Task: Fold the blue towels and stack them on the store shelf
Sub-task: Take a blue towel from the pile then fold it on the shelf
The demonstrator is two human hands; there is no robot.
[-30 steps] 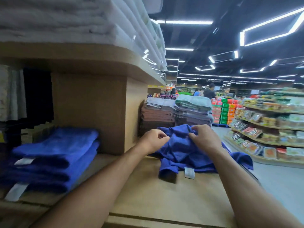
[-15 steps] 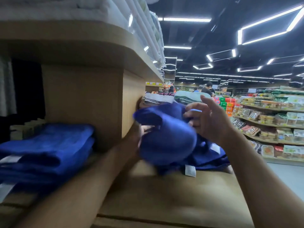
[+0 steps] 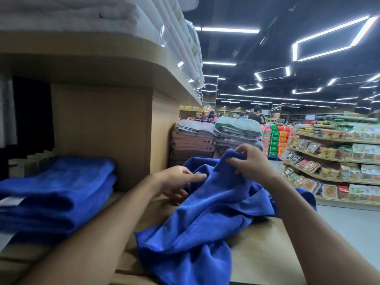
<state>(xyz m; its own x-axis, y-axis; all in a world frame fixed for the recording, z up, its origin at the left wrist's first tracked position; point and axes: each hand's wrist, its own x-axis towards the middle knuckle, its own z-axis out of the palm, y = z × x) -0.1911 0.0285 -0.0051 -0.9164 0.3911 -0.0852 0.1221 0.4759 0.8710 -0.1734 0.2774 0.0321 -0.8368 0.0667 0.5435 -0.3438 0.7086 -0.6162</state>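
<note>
A loose blue towel (image 3: 197, 227) lies crumpled on the wooden shelf (image 3: 259, 254), its lower corner hanging over the front edge. My right hand (image 3: 248, 161) pinches its top edge and holds it raised. My left hand (image 3: 176, 184) rests against the towel's left side with fingers spread, one finger touching the cloth. More blue cloth (image 3: 304, 196) lies behind my right arm. A stack of folded blue towels (image 3: 59, 192) sits in the shelf compartment at the left.
A wooden divider (image 3: 102, 136) separates the compartment from the open shelf end. Folded white towels (image 3: 82, 15) fill the shelf above. Stacks of brown, grey and green towels (image 3: 216, 136) stand behind. An aisle and snack shelves (image 3: 339, 161) lie to the right; a person stands far back.
The towel, bunched up between both hands half a second ago, now hangs spread out and draped over the shelf front. My right hand holds its top edge; my left hand has opened.
</note>
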